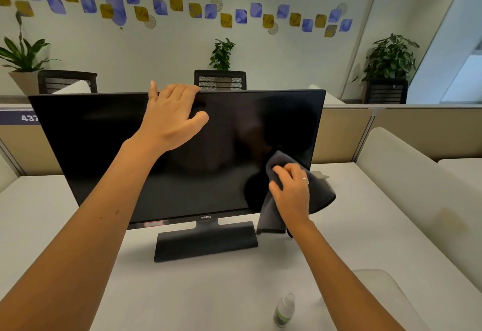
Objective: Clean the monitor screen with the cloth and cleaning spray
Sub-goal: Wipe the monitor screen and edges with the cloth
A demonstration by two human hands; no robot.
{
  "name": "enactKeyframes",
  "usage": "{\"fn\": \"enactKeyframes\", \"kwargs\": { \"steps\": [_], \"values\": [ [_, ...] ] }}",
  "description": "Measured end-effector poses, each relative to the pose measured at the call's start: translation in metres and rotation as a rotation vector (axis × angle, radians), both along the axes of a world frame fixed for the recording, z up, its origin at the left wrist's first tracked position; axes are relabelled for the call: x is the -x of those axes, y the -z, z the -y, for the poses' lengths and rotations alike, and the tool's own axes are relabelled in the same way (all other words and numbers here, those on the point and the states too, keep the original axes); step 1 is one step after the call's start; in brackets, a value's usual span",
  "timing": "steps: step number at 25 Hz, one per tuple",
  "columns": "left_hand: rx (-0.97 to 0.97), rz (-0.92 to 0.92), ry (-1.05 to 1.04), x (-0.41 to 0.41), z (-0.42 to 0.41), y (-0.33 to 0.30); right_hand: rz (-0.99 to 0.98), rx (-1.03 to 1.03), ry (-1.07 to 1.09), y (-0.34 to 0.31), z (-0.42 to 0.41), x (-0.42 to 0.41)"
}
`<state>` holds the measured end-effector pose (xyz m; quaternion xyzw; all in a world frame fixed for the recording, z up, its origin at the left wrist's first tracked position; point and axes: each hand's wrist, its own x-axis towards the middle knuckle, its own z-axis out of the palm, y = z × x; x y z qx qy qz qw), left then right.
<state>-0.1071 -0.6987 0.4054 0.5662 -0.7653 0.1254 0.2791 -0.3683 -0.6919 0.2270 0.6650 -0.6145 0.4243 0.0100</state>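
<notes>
A black monitor (pixel 109 153) with a dark, switched-off screen stands on its flat base (pixel 206 244) on the white desk. My left hand (pixel 169 116) grips the monitor's top edge near the middle, fingers curled over the back and thumb on the screen. My right hand (pixel 292 192) presses a dark grey cloth (pixel 322 195) against the lower right part of the screen; the cloth hangs down past the bottom bezel. A small clear spray bottle (pixel 284 310) with a green label stands on the desk near the front edge, below my right forearm.
The white desk (pixel 365 226) stretches out on all sides of the monitor, with beige partitions (pixel 417 132) behind and to the right. Black mesh chairs (pixel 220 80) and potted plants (pixel 391 56) stand beyond the partition. A white chair back (pixel 386 291) shows at the lower right.
</notes>
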Motion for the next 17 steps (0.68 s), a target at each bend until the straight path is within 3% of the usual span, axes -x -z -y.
{"fn": "enactKeyframes", "kwargs": {
  "steps": [5, 8, 17],
  "values": [
    [-0.033, -0.016, 0.005, -0.003, 0.004, 0.000, 0.024, -0.151, -0.005, 0.053, -0.014, 0.015],
    [-0.059, -0.012, 0.006, -0.004, 0.005, -0.001, 0.193, -0.149, 0.107, 0.061, -0.013, 0.016],
    [-0.104, 0.026, 0.000, -0.006, 0.010, -0.002, 0.372, 0.237, 0.183, -0.034, 0.010, 0.026]
  ]
}}
